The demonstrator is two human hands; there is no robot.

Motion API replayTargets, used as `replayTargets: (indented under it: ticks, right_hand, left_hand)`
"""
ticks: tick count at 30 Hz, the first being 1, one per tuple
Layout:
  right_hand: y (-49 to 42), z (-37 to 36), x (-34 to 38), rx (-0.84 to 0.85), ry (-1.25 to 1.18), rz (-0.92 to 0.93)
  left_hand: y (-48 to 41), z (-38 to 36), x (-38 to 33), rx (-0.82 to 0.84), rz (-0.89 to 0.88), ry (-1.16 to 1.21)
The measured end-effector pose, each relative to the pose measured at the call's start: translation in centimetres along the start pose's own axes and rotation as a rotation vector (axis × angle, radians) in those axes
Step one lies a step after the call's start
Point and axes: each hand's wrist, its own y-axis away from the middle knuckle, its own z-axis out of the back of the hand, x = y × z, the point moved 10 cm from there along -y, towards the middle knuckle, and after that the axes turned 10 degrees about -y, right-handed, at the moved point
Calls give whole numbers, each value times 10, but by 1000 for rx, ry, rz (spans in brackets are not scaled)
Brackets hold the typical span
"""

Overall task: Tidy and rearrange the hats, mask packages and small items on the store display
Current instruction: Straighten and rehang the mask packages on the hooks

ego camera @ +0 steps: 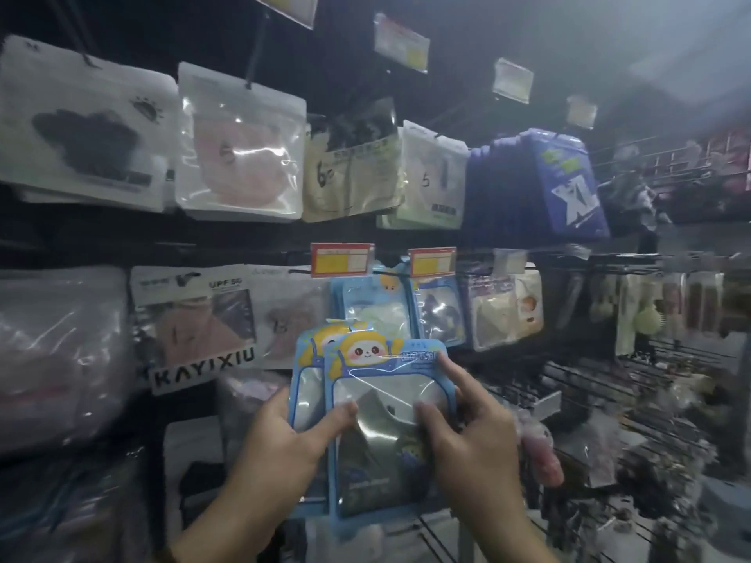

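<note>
Two light-blue children's mask packages with a cartoon face lie stacked in front of me; the front package point(384, 384) overlaps the rear package point(309, 367). My left hand point(284, 436) grips their left edge, thumb on the clear window. My right hand point(459, 432) holds the front package's right side, thumb on the window and forefinger stretched up to its top corner. Matching blue packages point(376, 306) hang on a hook just behind, under a red and yellow price tag point(342, 260).
White mask pouches point(242, 144) hang in the upper row, with a dark blue XL pack point(569, 184) to the right. A KAYIXIU package point(195, 319) hangs at left. Bare metal hooks point(609, 384) and small items fill the right side. A pink packet point(540, 457) lies by my right hand.
</note>
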Motion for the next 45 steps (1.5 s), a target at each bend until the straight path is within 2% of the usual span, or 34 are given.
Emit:
replayTargets:
  ticks: [7, 14, 18, 27, 31, 38, 41, 45]
  right_hand:
    - [-44, 16, -28, 5, -83, -55]
    - [-89, 14, -51, 21, -135, -17]
    - [-106, 12, -66, 94, -212, -42]
    - [-140, 40, -74, 146, -288, 80]
    - [-165, 72, -73, 102, -294, 143]
    - [-205, 109, -72, 86, -277, 217]
    - [-218, 119, -77, 52, -256, 267]
    - [-231, 125, -78, 57, -250, 288]
  left_hand:
    - [-47, -23, 11, -30, 1, -80]
    - [-65, 6, 6, -244, -78, -314]
    - [-67, 5, -9, -280, -126, -402]
    - [-71, -32, -29, -343, -175, -519]
    - [-77, -74, -49, -242, -323, -675]
    - [-101, -161, -73, 74, -396, -1017]
    - [-114, -184, -79, 122, -370, -1165]
    - [-131, -202, -88, 136, -353, -1232]
